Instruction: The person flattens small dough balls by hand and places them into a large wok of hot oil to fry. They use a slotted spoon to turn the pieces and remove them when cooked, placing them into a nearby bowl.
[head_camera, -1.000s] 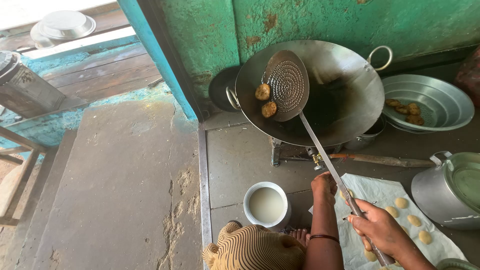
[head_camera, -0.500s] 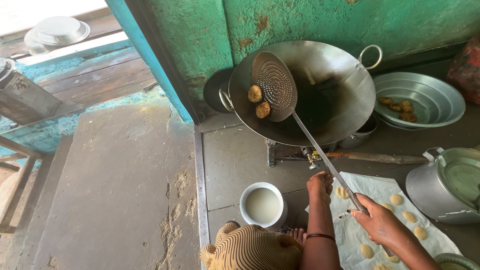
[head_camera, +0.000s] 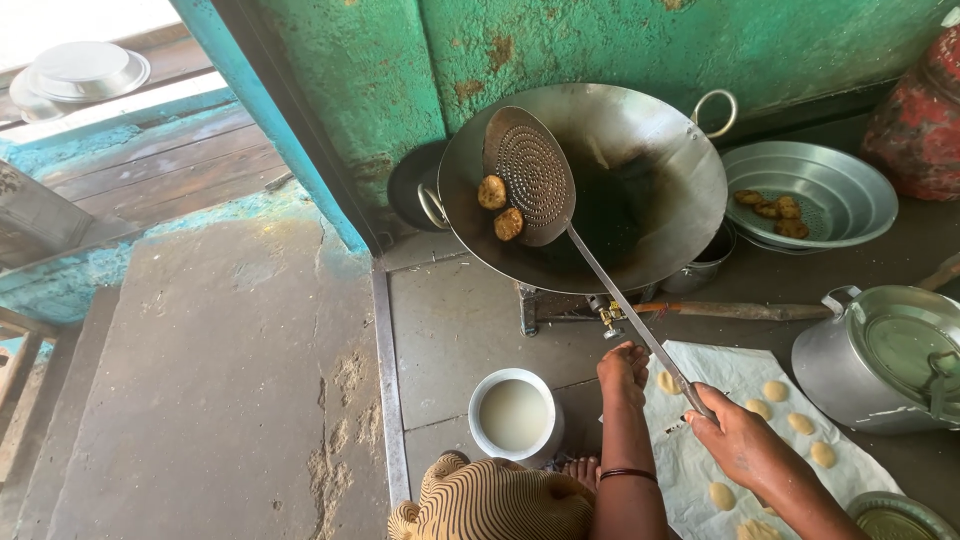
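Over the last second your skimmer (head_camera: 530, 175) has hardly moved: its round holed bowl was already leaning against the near left wall of the wok (head_camera: 640, 170) with two browned fritters (head_camera: 500, 205) pressed beside its left edge, and it sits the same way now, only the view has drifted a little so the wok lies more to the middle; judging by that, you are draining or parking those two pieces on the slope above the dark oil rather than lifting them out. Your right hand (head_camera: 740, 440) is clenched around the end of the long metal handle, fingers (head_camera: 705, 425) wrapped fully closed on it, thumb side up, with the shaft running up and left to the wok. Your left hand (head_camera: 622, 368) rests lower down, its fingers loosely curled and pointing down at the edge of the white sheet (head_camera: 700, 460), touching or just above it near a raw dough disc (head_camera: 668, 382); it holds nothing that I can make out. More pale discs lie spread over that sheet, well apart from one another. A white cup of pale liquid (head_camera: 513, 413) stands just left of your left wrist, and a metal bowl (head_camera: 850, 215) holding finished fritters sits right of the wok, with a lidded steel pot (head_camera: 880, 360) nearer you
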